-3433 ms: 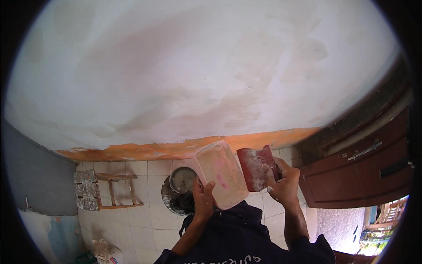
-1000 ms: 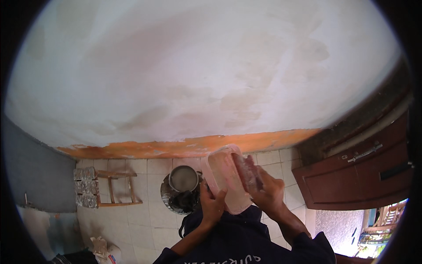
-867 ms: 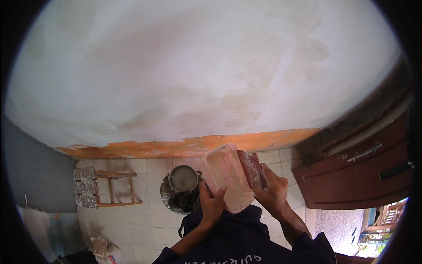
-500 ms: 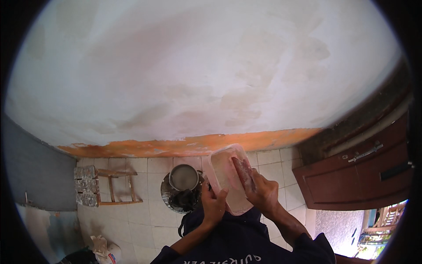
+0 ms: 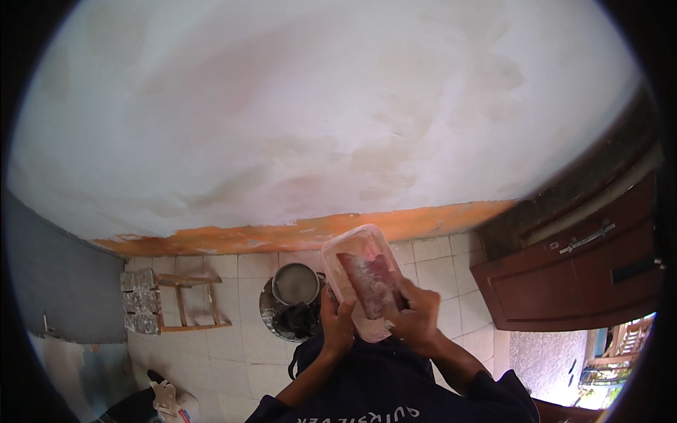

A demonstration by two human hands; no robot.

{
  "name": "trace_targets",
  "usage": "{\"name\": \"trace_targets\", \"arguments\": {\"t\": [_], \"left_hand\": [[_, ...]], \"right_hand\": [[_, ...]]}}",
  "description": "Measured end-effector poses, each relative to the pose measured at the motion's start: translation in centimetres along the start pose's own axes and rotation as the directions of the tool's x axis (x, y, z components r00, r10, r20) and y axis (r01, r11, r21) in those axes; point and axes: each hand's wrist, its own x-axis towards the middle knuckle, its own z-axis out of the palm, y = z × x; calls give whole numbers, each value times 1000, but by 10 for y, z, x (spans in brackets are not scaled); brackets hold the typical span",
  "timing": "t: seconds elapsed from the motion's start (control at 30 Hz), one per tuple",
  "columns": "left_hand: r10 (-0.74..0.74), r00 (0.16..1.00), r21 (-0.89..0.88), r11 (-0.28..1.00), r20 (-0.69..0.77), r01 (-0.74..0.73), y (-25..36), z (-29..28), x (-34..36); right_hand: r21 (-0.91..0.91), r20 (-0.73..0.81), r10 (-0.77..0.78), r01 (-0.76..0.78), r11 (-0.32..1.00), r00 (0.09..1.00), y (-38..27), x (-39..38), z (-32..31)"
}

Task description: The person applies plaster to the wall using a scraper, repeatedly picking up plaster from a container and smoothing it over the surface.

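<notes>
Clear rectangular plastic container [image 5: 358,271] with reddish block [image 5: 369,280] inside was held upright at chest front, 12 o'clock from torso. Left hand [image 5: 337,323] gripped lower left edge; right hand [image 5: 415,317] pressed the block in. Judged light, thin-walled, flexible — grip the rim corners. Earlier the block was outside, at 3 o'clock.

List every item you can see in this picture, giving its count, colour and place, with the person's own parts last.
plastic container: one, clear, held up in both hands at centre
slab inside container: one, reddish, frosty
metal pot: one, grey, on floor left of the container
wooden stool: one, brown, on tiled floor at left
cabinet: one, dark brown, right
wall: white, orange band at base
left hand: one, grip on container's lower left
right hand: one, on container's right side
</notes>
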Motion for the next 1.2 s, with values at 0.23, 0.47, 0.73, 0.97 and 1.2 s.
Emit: {"name": "trace_targets", "arguments": {"t": [0.23,0.47,0.73,0.97,1.2], "left_hand": [[-30,1000,-113,993,-7,29,-1,-3,-1],[7,1000,43,999,-2,-7,1,-4,-2],[-29,999,9,1000,34,29,3,-2,-3],[-35,997,-118,992,64,43,-7,-2,-5],[-94,990,-19,995,107,97,-7,-4,-5]], "right_hand": [[-218,38,-94,100,971,995,18,6,-12],[-177,66,-57,67,982,996,22,-19,15],[-23,61,15,-14,1000,998,-1,-16,19],[-95,-143,-42,28,995,989,0,9,-4],[-207,12,-47,48,977,999,11,5,18]]}}
